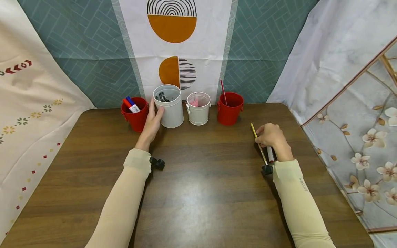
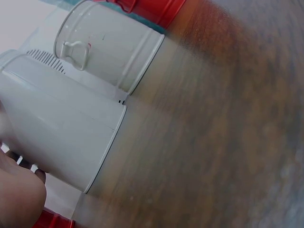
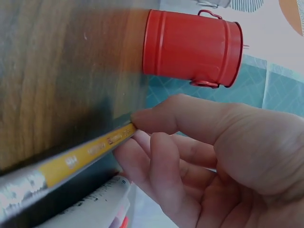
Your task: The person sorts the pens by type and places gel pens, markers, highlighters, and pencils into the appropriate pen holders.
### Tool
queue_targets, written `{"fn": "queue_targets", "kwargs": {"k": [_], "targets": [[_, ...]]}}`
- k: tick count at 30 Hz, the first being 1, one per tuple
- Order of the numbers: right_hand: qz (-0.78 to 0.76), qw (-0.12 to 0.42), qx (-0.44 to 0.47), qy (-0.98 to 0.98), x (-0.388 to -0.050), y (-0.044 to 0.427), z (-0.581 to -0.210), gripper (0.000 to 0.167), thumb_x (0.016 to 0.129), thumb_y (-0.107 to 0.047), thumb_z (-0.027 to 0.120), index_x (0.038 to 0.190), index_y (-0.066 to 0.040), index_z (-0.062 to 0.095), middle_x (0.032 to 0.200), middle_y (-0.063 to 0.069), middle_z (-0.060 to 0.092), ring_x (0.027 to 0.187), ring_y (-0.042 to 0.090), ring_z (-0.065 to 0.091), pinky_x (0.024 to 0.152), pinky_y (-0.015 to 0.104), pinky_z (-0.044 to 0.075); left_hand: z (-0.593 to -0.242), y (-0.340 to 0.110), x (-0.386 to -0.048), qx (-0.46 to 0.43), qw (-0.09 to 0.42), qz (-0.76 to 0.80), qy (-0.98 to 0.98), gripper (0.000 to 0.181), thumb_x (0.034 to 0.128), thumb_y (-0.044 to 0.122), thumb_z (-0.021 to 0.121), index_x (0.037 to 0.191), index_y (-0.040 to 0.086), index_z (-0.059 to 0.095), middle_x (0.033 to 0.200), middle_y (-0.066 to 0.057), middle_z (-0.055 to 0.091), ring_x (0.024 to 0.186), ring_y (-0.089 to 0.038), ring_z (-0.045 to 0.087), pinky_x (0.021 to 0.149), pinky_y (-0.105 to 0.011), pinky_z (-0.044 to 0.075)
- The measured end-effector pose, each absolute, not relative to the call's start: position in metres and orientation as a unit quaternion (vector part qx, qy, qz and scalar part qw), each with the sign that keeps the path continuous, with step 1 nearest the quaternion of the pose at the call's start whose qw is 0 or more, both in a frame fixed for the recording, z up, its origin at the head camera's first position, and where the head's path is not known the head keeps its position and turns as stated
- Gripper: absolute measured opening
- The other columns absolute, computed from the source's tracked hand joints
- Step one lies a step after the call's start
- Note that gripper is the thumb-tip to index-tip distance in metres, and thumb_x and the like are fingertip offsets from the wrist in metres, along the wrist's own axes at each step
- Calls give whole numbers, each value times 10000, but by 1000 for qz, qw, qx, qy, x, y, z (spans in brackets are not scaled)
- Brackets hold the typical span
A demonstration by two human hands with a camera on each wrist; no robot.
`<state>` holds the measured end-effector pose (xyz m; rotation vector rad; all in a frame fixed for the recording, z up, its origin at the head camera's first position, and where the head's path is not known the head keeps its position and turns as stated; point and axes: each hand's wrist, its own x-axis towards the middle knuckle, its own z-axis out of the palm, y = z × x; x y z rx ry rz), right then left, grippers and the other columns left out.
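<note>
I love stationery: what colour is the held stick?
The stick is yellow, partly silvery; best in the right wrist view.

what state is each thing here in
Left red bucket, upright, red marker and blue marker inside
Large white bucket, upright, held by left hand, dark items inside
Small white bucket, upright, pink items inside
Right red bucket, upright, red stick inside
Yellow stick, pinched in right hand
White marker, lying on table

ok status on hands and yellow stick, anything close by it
Left hand holding large white bucket. Right hand pinching yellow stick. White marker close beside the stick.
</note>
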<state>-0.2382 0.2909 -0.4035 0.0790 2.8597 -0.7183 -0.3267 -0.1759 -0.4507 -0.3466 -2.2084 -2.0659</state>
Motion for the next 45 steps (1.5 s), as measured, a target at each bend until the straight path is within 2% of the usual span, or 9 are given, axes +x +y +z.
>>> {"fn": "queue_targets", "kwargs": {"k": [4, 6, 11, 14, 22, 28, 31, 36, 45], "targets": [[-257, 82, 21, 963, -238, 295, -402, 339, 894, -121, 757, 1201, 20, 717, 700, 41, 758, 629, 187, 759, 1032, 659, 475, -453, -175, -327, -121, 58, -677, -724, 772, 1127, 318, 488, 1724, 282, -1, 1794, 74, -2, 1653, -161, -23, 1340, -454, 37], [-267, 71, 17, 961, -238, 297, -401, 324, 883, -104, 746, 1183, 16, 722, 732, 43, 763, 633, 188, 756, 977, 614, 515, -453, -176, -328, -122, 60, -676, -724, 773, 1126, 321, 488, 1725, 278, 2, 1795, 71, -1, 1653, -164, -23, 1340, -460, 32], [-303, 28, -8, 952, -237, 298, -396, 301, 875, -44, 691, 1167, 20, 724, 832, 88, 771, 634, 192, 742, 688, 348, 606, -454, -176, -329, -116, 56, -674, -727, 775, 1124, 326, 487, 1725, 273, 1, 1796, 64, -7, 1654, -169, -26, 1338, -478, 23], [-334, -8, -27, 942, -237, 297, -393, 311, 873, -19, 649, 1175, 19, 716, 871, 127, 762, 624, 191, 740, 583, 264, 606, -454, -177, -330, -115, 54, -677, -725, 779, 1122, 315, 489, 1725, 273, -2, 1797, 61, -11, 1654, -171, -27, 1338, -481, 23], [-396, -111, -60, 909, -237, 289, -386, 245, 963, -57, 706, 1208, -37, 707, 998, 163, 763, 626, 89, 727, 559, 370, 636, -452, -174, -329, -125, 59, -688, -713, 755, 1126, 301, 481, 1727, 275, 23, 1796, 67, 2, 1653, -165, -24, 1340, -470, 32], [-457, -163, -75, 871, -236, 281, -380, 294, 954, -46, 773, 1241, -41, 710, 1053, 182, 756, 731, -29, 697, 554, 311, 630, -451, -174, -327, -130, 62, -688, -711, 734, 1131, 309, 452, 1727, 272, 25, 1792, 84, 0, 1650, -146, -32, 1340, -444, 29], [-477, -179, -81, 857, -228, 272, -369, 298, 952, -4, 758, 1244, 12, 699, 1048, 230, 744, 715, -26, 695, 538, 266, 614, -451, -174, -327, -130, 63, -684, -715, 731, 1132, 332, 444, 1726, 273, 24, 1792, 89, 4, 1650, -141, -26, 1340, -443, 30], [-491, -202, -103, 841, -215, 258, -349, 283, 933, 66, 742, 1208, 93, 685, 1016, 292, 735, 666, 102, 731, 531, 239, 600, -448, -174, -326, -126, 68, -677, -722, 754, 1126, 362, 458, 1726, 265, 13, 1794, 77, 3, 1651, -148, -25, 1340, -449, 22], [-509, -220, -127, 823, -216, 257, -348, 293, 925, 76, 749, 1208, 106, 676, 993, 270, 742, 672, -30, 689, 536, 210, 589, -419, -169, -311, -123, 80, -672, -726, 812, 1099, 231, 506, 1718, 126, -9, 1800, -53, -3, 1658, -214, 0, 1340, -407, 22]]}}
